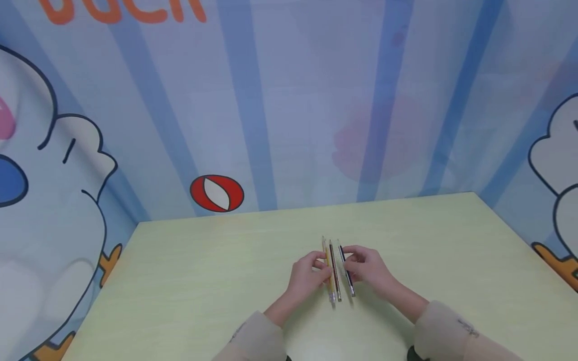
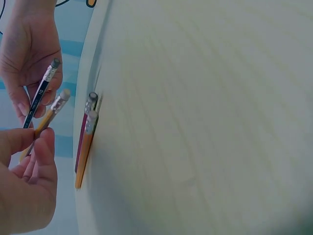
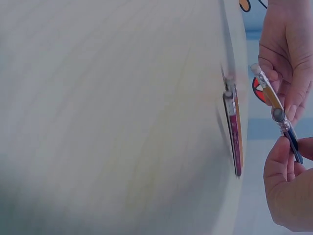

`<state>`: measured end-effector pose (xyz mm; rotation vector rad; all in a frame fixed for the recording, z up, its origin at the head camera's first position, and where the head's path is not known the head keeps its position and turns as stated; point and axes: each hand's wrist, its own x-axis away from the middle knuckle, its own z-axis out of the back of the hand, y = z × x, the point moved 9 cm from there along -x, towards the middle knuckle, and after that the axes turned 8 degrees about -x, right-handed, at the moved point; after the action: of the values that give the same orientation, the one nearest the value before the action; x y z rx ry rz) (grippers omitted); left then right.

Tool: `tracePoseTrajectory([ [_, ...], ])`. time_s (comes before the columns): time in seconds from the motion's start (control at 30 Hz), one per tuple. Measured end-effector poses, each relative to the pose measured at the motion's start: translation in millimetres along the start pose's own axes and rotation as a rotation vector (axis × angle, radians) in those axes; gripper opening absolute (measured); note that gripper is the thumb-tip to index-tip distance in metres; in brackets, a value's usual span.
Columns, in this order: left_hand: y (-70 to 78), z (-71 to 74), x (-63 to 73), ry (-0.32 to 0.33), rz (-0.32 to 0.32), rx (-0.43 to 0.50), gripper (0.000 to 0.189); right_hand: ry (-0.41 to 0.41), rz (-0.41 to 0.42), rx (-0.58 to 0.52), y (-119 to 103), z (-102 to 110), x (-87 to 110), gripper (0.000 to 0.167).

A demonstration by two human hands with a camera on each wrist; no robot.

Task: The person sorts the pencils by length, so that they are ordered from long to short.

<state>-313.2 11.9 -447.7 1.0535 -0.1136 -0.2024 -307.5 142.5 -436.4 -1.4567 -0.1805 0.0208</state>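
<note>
My left hand [image 1: 303,279] pinches a yellow pencil [image 2: 47,120] between thumb and fingers; its metal ferrule and pale eraser point back toward me. On the other side, my right hand [image 1: 369,269] holds a dark blue pencil [image 2: 38,101] with a silver ferrule and dark eraser. In the wrist views both held pencils are raised above the table, close to each other. Beneath them a dark red pencil [image 3: 235,139] and an orange-yellow pencil [image 2: 85,149] lie side by side on the table, erasers toward me.
The pale yellow-green table [image 1: 203,271] stretches to both sides of my hands. Behind its far edge stands a blue striped backdrop [image 1: 307,125] with a red-and-white ball [image 1: 196,191] printed on it. White cartoon figures [image 1: 54,240] show at the left and right.
</note>
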Motion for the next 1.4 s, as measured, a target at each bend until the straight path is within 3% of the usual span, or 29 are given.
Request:
tracePoseTrajectory([
  [0.23,9.3,-11.5,-10.0,0.021,0.018,-0.013,0.030,0.034,-0.008,0.013,3,19,0.0,0.041],
  [0.57,12.7,-25.9,-19.1,0.022,0.016,-0.115,0.037,0.070,-0.023,0.010,8,36,0.6,0.041],
  [0.77,20.6,-34.5,-21.3,-0.007,-0.019,-0.231,0.043,0.081,-0.027,0.023,9,41,2.3,0.041],
  [1.03,31.8,-44.8,-23.6,-0.009,-0.101,-0.361,0.026,0.098,-0.047,0.009,11,47,3.4,0.042],
  [1.2,30.9,-50.9,-24.0,-0.017,-0.099,-0.380,0.025,0.108,-0.050,0.011,13,49,3.4,0.042],
  [1.4,31.8,-57.4,-23.6,-0.007,-0.098,-0.567,0.025,0.108,-0.052,-0.001,15,51,2.6,0.042],
])
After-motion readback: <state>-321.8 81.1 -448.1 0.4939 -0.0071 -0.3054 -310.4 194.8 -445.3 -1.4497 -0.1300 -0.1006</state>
